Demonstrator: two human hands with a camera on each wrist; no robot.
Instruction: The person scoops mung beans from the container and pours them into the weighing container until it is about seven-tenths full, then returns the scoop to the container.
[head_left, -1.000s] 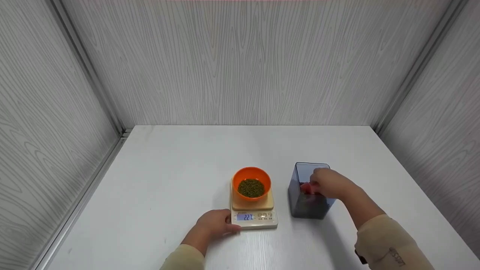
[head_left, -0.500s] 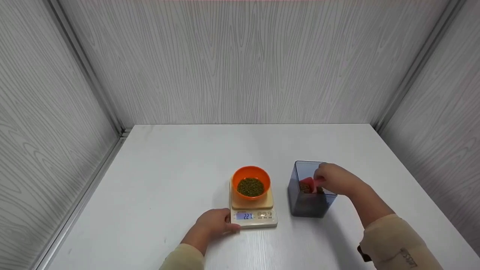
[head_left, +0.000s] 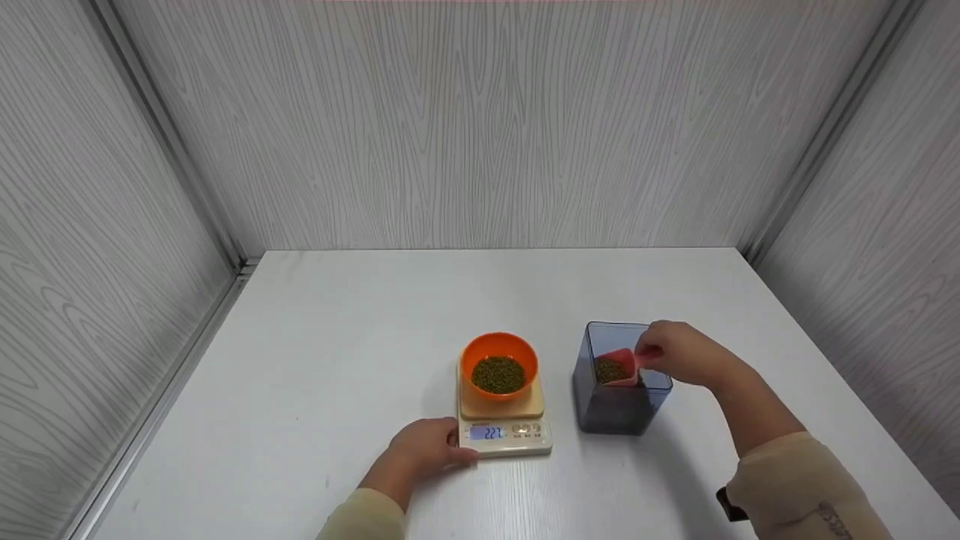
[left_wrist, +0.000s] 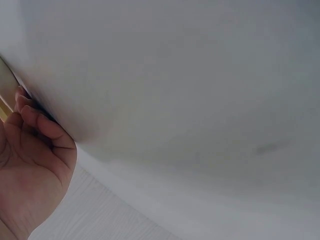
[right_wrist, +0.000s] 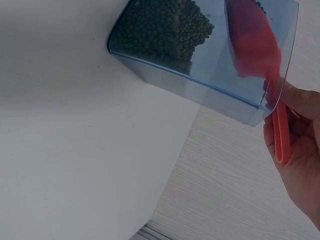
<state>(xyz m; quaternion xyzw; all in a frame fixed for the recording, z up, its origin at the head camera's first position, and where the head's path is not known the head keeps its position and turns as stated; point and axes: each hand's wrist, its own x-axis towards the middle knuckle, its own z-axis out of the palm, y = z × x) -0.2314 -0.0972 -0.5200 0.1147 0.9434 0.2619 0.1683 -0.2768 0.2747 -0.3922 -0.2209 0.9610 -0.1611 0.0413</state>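
My right hand [head_left: 681, 352] holds a red scoop [head_left: 625, 357] by its handle, just inside the mouth of a see-through bluish box [head_left: 613, 412]. Small green-brown grains [head_left: 609, 370] fill the scoop's bowl. In the right wrist view, thumb and fingers wrap the scoop handle [right_wrist: 282, 137] beside the box's rim, with more grains [right_wrist: 155, 32] lying inside. My left hand [head_left: 426, 446] grips the front left corner of a cream kitchen scale [head_left: 517, 447], thumb along its front edge. An orange bowl [head_left: 487, 346] with green grains stands on the scale, whose display reads 227 or 22.7.
Scale and box stand side by side on a white table [head_left: 337, 322], a narrow gap between them. Pale wood-grain panels [head_left: 480, 135] enclose the table at the back and both sides. A dark object [head_left: 731, 504] shows by my right sleeve.
My right hand has lifted the scoop from deep in the box up toward its rim and slightly right, and the grains in it now show. The left hand stays on the scale.
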